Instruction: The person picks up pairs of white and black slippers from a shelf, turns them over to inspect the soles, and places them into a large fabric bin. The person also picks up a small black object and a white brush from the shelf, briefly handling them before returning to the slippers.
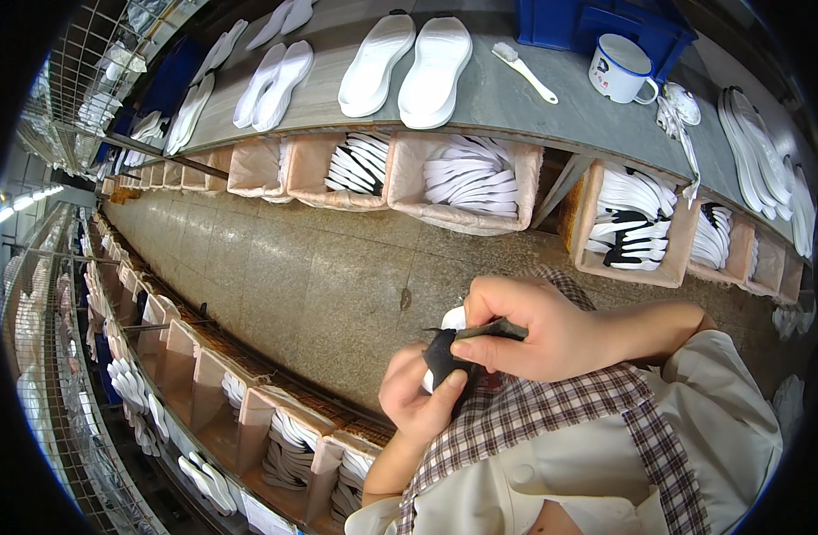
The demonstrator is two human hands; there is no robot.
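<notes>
My left hand (pixel 413 392) is closed around a shoe sole (pixel 441 355), its thumb pressed on the black part. A white end of the sole (pixel 454 318) shows beyond my fingers; the rest is hidden by my hands. Above it, my right hand (pixel 552 332) pinches a flat, dark strip-like piece (pixel 496 331) between thumb and bent fingers. That piece lies against the black part of the sole; whether it is a tool or loose material cannot be made out. Both hands are held close together in front of my checked apron (pixel 552 415).
Across the aisle, a grey table (pixel 329 76) carries pairs of white soles (pixel 436 73), a brush (pixel 525 71), an enamel mug (pixel 620 69) and a blue crate (pixel 596 36). Lined bins (pixel 462 221) full of soles stand beneath. Another row of bins (pixel 208 379) runs along the left.
</notes>
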